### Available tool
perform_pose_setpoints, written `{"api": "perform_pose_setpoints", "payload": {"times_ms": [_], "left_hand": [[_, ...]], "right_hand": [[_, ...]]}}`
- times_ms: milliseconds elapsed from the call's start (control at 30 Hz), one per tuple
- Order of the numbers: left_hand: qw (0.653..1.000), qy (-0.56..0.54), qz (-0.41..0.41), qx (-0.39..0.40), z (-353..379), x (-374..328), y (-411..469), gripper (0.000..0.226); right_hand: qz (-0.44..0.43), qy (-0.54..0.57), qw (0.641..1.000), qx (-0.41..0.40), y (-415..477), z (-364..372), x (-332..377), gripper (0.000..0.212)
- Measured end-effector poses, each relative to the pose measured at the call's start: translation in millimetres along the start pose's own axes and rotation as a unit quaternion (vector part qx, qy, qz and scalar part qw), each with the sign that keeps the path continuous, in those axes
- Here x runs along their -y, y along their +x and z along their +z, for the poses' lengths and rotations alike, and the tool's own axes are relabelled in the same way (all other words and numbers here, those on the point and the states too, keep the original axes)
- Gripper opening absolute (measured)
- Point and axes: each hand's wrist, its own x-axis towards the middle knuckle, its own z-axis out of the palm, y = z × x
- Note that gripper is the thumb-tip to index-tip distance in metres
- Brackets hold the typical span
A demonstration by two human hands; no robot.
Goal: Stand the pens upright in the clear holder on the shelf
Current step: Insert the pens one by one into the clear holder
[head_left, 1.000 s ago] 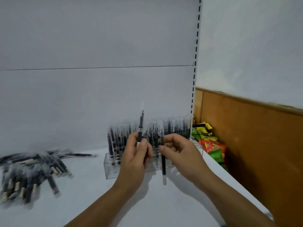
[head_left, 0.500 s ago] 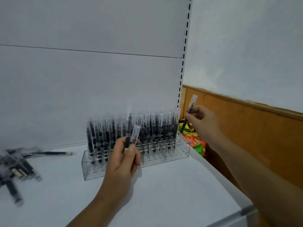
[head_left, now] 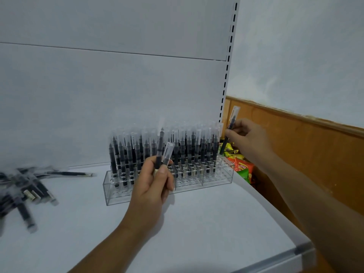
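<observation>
A clear acrylic pen holder [head_left: 118,196] stands on the white shelf [head_left: 197,223] against the back panel, with several black pens [head_left: 189,150] upright in its holes. My left hand [head_left: 151,186] is in front of the holder and grips two black pens with clear caps [head_left: 163,152], pointing up. My right hand [head_left: 250,138] is above the holder's right end and pinches one black pen [head_left: 229,129], tilted, with its lower tip near the last holes. A pile of loose black pens [head_left: 25,188] lies on the shelf at the far left.
Colourful snack packets [head_left: 242,166] lie beyond the shelf's right edge, below a wooden wall panel [head_left: 305,154]. A slotted upright [head_left: 226,75] runs up behind the holder's right end. The shelf's front corner [head_left: 301,251] is at lower right.
My right hand has carried one pen from the middle, near my left hand, to the holder's right end. My left hand still holds its pens in front of the holder. The camera view shifted.
</observation>
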Motion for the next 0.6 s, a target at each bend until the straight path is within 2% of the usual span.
{"api": "perform_pose_setpoints", "payload": {"times_ms": [267,600], "left_hand": [[1.0,-0.004,0.0,0.0,1,0,1,0.024],[1.0,-0.005,-0.005,0.005,0,3,1,0.02]], "right_hand": [[0.042,-0.092,0.989,0.112,-15,13,-10,0.012],[0.092,0.034,0.993,0.07,-34,21,-20,0.021]]}}
